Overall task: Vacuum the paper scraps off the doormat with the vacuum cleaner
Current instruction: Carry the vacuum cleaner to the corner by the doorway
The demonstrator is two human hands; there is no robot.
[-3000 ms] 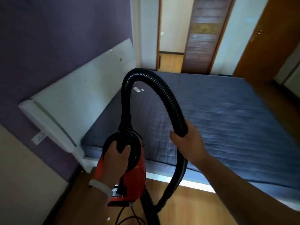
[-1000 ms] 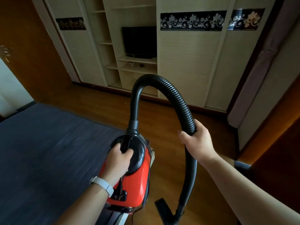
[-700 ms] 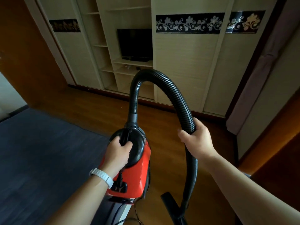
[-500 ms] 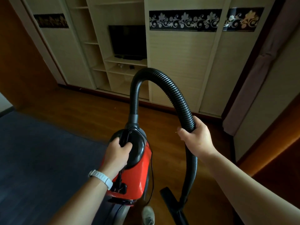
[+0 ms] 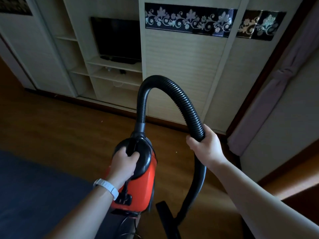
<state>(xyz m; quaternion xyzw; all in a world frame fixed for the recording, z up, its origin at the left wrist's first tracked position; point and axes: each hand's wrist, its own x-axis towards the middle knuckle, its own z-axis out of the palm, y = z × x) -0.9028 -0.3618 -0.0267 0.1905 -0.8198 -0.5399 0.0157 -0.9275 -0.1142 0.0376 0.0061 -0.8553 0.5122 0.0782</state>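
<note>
I carry a red vacuum cleaner (image 5: 144,190) with a black top, lifted off the floor at the lower middle. My left hand (image 5: 123,163) grips its black carry handle. A ribbed black hose (image 5: 183,100) arches up from the body and comes down on the right, where my right hand (image 5: 204,144) is closed around it. Below that hand the hose runs down to a black nozzle (image 5: 165,218) near the bottom edge. No doormat or paper scraps are in view.
A dark blue mattress (image 5: 34,195) fills the lower left. Wooden floor (image 5: 69,131) stretches ahead to a pale wardrobe wall (image 5: 181,66) with open shelves and a black television (image 5: 117,40). A tied-back curtain (image 5: 269,94) hangs at the right.
The view has swung from the bed and headboard round to the wardrobe wall, and the wardrobe now looks closer. Both hands keep the same hold on the vacuum and hose.
</note>
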